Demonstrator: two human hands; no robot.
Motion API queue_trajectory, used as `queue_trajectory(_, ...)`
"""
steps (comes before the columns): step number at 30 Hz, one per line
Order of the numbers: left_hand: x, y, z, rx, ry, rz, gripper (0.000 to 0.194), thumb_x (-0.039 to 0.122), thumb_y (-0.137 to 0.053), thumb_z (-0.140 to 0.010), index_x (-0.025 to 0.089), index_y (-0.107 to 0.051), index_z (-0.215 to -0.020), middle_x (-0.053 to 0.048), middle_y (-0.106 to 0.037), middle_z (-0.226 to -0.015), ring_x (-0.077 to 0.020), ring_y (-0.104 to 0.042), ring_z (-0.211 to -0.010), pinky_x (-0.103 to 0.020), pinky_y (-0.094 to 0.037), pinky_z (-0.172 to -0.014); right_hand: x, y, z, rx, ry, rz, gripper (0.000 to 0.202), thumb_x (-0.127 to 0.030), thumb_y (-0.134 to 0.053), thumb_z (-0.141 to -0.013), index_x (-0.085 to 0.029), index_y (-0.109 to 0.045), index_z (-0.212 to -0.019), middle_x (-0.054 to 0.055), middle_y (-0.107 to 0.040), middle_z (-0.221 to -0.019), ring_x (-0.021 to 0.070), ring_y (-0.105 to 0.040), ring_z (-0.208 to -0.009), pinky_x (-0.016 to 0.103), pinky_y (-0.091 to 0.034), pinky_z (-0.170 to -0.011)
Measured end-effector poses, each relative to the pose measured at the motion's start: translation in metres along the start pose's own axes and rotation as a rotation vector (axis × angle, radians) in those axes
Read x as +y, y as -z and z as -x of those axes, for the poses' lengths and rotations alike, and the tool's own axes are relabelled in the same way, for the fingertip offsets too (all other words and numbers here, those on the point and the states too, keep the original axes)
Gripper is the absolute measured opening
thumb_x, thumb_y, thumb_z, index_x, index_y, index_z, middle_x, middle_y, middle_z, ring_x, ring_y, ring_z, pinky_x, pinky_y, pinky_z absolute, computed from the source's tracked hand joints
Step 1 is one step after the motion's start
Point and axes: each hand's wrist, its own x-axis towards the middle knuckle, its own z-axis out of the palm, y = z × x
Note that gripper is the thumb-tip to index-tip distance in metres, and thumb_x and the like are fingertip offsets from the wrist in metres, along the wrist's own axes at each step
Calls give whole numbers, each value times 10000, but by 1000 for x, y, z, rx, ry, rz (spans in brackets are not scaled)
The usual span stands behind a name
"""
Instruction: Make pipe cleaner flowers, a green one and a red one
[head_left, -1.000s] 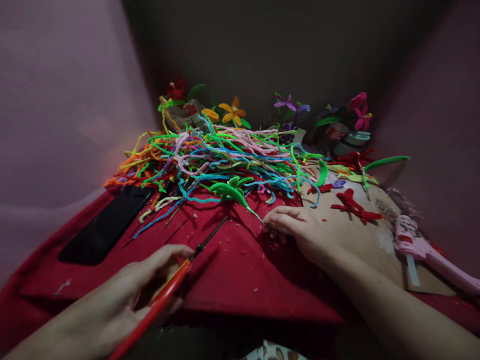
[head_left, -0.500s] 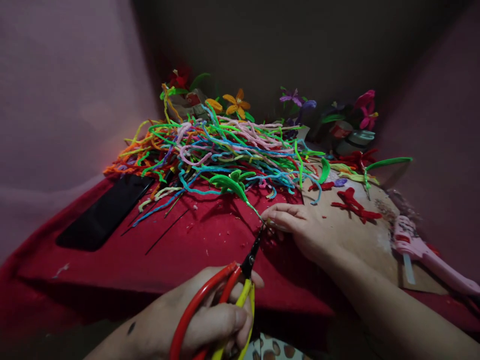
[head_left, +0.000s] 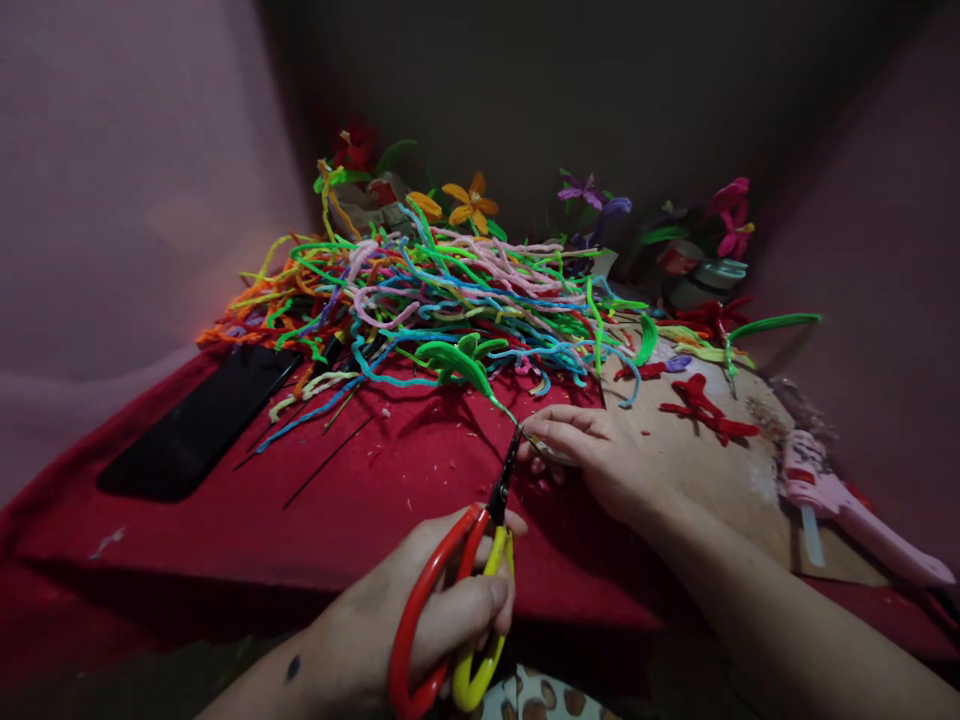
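Head view: right hand (head_left: 576, 436) partly hides stem (head_left: 503, 407); scissors (head_left: 498, 500) have indistinct tips.

Bare left forearm (head_left: 259, 688), dark mark (head_left: 293, 668)

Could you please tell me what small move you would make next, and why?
Probably squeeze the scissors gently with the left hand, taking care: the blade tips appear to meet the green stem close to the right hand, which seems to pinch it. I cannot tell whether they are already closed.
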Motion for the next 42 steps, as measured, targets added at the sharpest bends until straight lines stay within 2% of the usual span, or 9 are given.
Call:
queue_trajectory(6, 13, -3, 3, 32, 16, -44, 327, 263, -464, -837, 160, -447, -1147, -5, -570, -739, -119, -509, -644, -256, -435, -640, -1, 1, 0, -20, 55, 72, 229, -322, -535, -774, -149, -608, -643, 2, -589, -598, 85, -486, -499, 198, -345, -447)
queue_trajectory(13, 16, -4, 3, 71, -49, -191, 190, 310, -459, -837, 162, -525, -936, 3, -513, -710, -113, -473, -642, -224, -408, -599, 1, -1, 1, 61, 55, 103, 212, -309, -536, -763, -147, -625, -660, 13, -599, -569, 100, -498, -492, 214, -365, -462)
queue_trajectory(18, 14, -3, 1, 90, -81, -207, 187, 336, -486, -818, 173, -526, -902, 44, -444, -656, -93, -405, -585, -198, -367, -545, 2, -4, 1, 122, 66, 107, 190, -295, -555, -728, -142, -619, -635, 12, -595, -545, 99, -491, -467, 220, -378, -460)
queue_trajectory(23, 8, 8, -2, 175, -88, -240, 211, 384, -478, -822, 174, -495, -836, 50, -429, -659, -89, -383, -583, -200, -368, -551, 2, -4, 2, 177, 52, 107, 137, -231, -577, -697, -140, -625, -607, 7, -598, -548, 88, -501, -474, 195, -393, -456)
queue_trajectory(25, 11, 15, -1, 127, -77, -284, 202, 365, -469, -828, 173, -478, -767, 48, -443, -652, -86, -396, -574, -196, -367, -539, 3, -2, 1, 186, 82, 50, 121, -216, -580, -695, -142, -639, -620, 10, -611, -564, 92, -518, -484, 193, -398, -455)
queue_trajectory(30, 24, 30, 0, -29, 7, -342, 174, 293, -432, -829, 164, -530, -764, 23, -523, -646, -101, -481, -554, -198, -377, -500, 2, 6, -1, 160, 171, -188, 149, -252, -558, -728, -154, -658, -675, 12, -621, -571, 104, -529, -477, 206, -390, -441)
queue_trajectory(37, 28, 34, -9, -48, 72, -283, 193, 288, -457, -794, 142, -553, -711, -6, -566, -613, -118, -525, -528, -210, -413, -495, -6, 5, 6, -99, -87, -7, 116, -205, -579, -656, -128, -665, -637, 32, -636, -572, 92, -526, -451, 179, -362, -398)
queue_trajectory(42, 35, 35, 1, -71, 63, -373, 186, 308, -449, -800, 166, -567, -821, 0, -588, -675, -114, -530, -554, -187, -402, -478, 1, 5, 0, -33, -74, -106, 95, -200, -566, -644, -142, -639, -626, 29, -646, -609, 118, -575, -475, 182, -380, -372)
